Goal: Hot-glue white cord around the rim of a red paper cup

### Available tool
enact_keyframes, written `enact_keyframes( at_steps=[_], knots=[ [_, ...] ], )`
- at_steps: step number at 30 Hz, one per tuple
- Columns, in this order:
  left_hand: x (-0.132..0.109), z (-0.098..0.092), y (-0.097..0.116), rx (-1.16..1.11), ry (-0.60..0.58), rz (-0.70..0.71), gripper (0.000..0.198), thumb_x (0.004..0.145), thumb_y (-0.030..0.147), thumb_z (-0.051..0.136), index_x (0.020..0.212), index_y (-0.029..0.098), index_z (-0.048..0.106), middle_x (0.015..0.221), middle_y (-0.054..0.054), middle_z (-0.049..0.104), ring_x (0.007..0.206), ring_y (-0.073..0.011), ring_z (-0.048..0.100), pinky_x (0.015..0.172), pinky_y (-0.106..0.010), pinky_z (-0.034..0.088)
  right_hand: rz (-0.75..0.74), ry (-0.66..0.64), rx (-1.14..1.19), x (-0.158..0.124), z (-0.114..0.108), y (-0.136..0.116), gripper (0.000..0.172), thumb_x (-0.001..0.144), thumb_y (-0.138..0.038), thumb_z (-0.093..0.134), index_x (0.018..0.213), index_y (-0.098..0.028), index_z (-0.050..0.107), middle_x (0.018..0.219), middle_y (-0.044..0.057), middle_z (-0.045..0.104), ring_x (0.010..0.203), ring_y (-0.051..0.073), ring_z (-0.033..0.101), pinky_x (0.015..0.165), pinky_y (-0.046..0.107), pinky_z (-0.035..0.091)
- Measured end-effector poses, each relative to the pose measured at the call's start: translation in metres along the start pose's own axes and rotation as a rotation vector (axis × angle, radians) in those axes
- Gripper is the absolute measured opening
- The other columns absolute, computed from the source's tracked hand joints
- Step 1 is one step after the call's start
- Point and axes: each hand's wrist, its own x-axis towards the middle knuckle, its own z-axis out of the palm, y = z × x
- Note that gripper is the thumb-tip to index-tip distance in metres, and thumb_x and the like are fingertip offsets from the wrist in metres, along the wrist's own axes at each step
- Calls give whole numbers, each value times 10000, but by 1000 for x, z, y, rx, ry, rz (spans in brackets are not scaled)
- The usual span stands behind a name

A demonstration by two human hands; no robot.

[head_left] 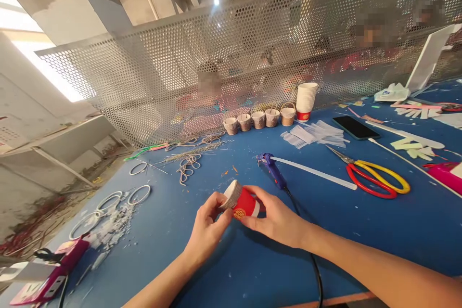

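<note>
A small red paper cup (245, 203) with a gold mark lies on its side just above the blue table (173, 260). My right hand (276, 219) wraps around its red body. My left hand (209, 226) pinches the cup's wrapped, pale end with thumb and fingers. A blue glue gun (271, 168) with a long white glue stick (314, 172) lies just behind my hands, its black cord (317, 274) running under my right forearm.
Red-and-yellow scissors (375, 178) lie to the right, a black phone (355, 127) behind them. Several wrapped cups (258, 119) and a stack of white cups (306, 98) stand by the perforated metal screen (216, 67). White rings (139, 195) and cord loops (187, 166) lie at left. People sit beyond the screen.
</note>
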Motion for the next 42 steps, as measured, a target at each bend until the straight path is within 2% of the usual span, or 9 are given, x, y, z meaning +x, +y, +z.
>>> enact_keyframes(
  at_steps=[6, 15, 20, 24, 29, 32, 37, 39, 42],
  knots=[
    [1, 5, 2, 20, 1, -7, 97, 765, 255, 520, 728, 172, 555, 651, 22, 538, 623, -137, 515, 610, -247, 440, -109, 94, -207, 1, 8, 8, 457, 793, -267, 650, 1211, -201, 477, 1152, 88, 619, 1018, 227, 602, 866, 352, 486],
    [-1, 5, -4, 23, -14, -33, 161, 776, 282, 511, 676, 161, 548, 598, 20, 530, 578, -139, 517, 571, -255, 421, -200, 99, -293, 0, 13, 15, 519, 788, -195, 648, 1258, -183, 428, 1182, 107, 593, 1076, 242, 586, 918, 383, 499],
    [1, 4, -3, 25, 40, -23, 169, 765, 288, 520, 653, 164, 545, 585, 28, 523, 567, -126, 503, 556, -236, 409, -233, 86, -334, -1, 11, 19, 594, 791, -263, 672, 1306, -182, 387, 1234, 116, 572, 1118, 250, 569, 952, 404, 489],
    [8, -2, 0, 41, 128, -5, 164, 756, 292, 526, 656, 165, 557, 587, 31, 540, 568, -119, 501, 549, -221, 405, -300, 125, -416, -1, 2, 18, 501, 887, -367, 544, 1312, -153, 386, 1272, 153, 551, 1166, 267, 539, 950, 422, 490],
    [18, -9, -6, 99, 198, 24, 174, 747, 306, 521, 641, 173, 554, 561, 37, 553, 543, -118, 510, 518, -211, 400, -403, 231, -499, 0, -8, 17, 295, 943, -356, 444, 1173, -178, 495, 1107, 124, 631, 992, 230, 614, 852, 389, 527],
    [21, -11, -12, 190, 207, 83, 170, 756, 298, 503, 643, 179, 547, 554, 39, 553, 531, -118, 508, 507, -211, 403, -464, 203, -533, 1, -14, 21, 222, 952, -332, 431, 1070, -182, 544, 966, 94, 659, 841, 196, 630, 747, 343, 536],
    [21, -14, -19, 413, 215, 311, 168, 782, 273, 483, 660, 188, 561, 607, 21, 579, 556, -123, 518, 554, -227, 432, -522, 83, -550, 6, -20, 32, 297, 968, -355, 389, 910, -157, 602, 735, 47, 633, 609, 142, 577, 569, 265, 479],
    [21, -15, -21, 488, 223, 396, 162, 788, 264, 480, 658, 196, 550, 614, 19, 565, 558, -124, 510, 549, -225, 424, -504, 41, -544, 7, -20, 35, 350, 974, -377, 364, 859, -163, 616, 695, 33, 630, 581, 131, 566, 557, 251, 465],
    [23, -17, -23, 563, 232, 444, 161, 795, 240, 470, 645, 205, 516, 599, 25, 526, 542, -122, 480, 530, -220, 407, -445, -16, -543, 8, -19, 36, 401, 979, -390, 339, 809, -171, 628, 705, 33, 653, 606, 129, 585, 584, 241, 467]
  ],
)
